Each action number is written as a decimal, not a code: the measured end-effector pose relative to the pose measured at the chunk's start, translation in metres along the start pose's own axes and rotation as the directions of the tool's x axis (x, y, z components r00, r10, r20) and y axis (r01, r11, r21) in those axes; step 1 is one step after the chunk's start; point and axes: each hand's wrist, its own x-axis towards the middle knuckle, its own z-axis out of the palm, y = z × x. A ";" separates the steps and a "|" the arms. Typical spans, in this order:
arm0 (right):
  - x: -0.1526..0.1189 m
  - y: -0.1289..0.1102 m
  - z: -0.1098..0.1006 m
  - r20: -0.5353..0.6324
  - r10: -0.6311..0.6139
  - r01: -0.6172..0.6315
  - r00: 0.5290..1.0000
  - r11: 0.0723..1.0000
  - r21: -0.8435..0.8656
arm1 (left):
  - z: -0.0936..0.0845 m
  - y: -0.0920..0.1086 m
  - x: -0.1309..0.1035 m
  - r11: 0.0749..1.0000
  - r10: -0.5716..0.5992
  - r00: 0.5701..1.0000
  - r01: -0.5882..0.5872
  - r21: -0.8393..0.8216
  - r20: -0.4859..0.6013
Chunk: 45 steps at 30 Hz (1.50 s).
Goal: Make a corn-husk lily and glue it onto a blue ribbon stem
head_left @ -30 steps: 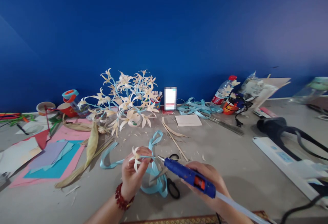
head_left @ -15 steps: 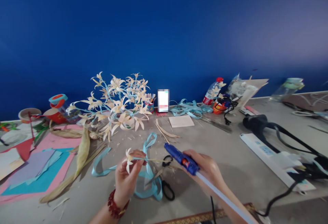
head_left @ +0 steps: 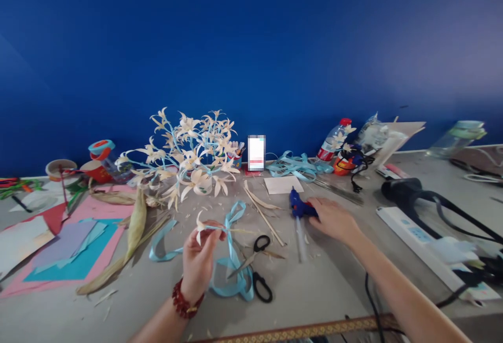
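Note:
My left hand (head_left: 201, 256) is closed, pinching the stem of a small pale flower (head_left: 200, 227). Light-blue ribbon (head_left: 231, 228) is wound on that stem and trails down to the table. A blue hot glue gun (head_left: 299, 206) lies on its side on the tabletop, a clear glue stick (head_left: 301, 238) sticking out of its back end. My right hand (head_left: 332, 217) is on the gun's handle, its fingers partly hidden. Between the hands lie black-handled scissors (head_left: 262, 283), partly over the ribbon. A thin stick (head_left: 267, 217) and dried husk strips lie beyond them.
A large bunch of pale flowers (head_left: 192, 159) stands at the back, beside a phone (head_left: 257, 153). Coloured paper (head_left: 70, 259) and dried husks (head_left: 135, 228) cover the left. At the right are a power strip (head_left: 424, 249) with cables, a bottle (head_left: 334, 141) and more ribbon (head_left: 294, 165).
My right hand has moved forward and lowered the glue gun from the air onto the tabletop. My left hand still pinches the flower stem.

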 end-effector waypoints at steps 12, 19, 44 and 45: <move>0.009 -0.114 -0.017 0.053 -0.129 0.110 0.990 0.956 0.271 | 0.000 -0.006 0.003 0.998 -0.057 0.993 0.054 -0.034 -0.101; 0.035 -0.117 -0.003 0.058 0.002 -0.027 0.998 0.899 0.437 | -0.001 -0.007 0.003 0.999 -0.053 0.996 0.052 -0.009 -0.078; 0.016 -0.050 -0.012 0.158 0.097 -0.185 0.983 0.536 0.823 | -0.002 -0.011 0.001 0.992 -0.099 0.992 0.104 0.064 -0.080; 0.017 -0.050 -0.010 0.129 0.117 -0.173 0.985 0.593 0.786 | -0.001 -0.010 0.001 0.992 -0.102 0.991 0.108 0.072 -0.082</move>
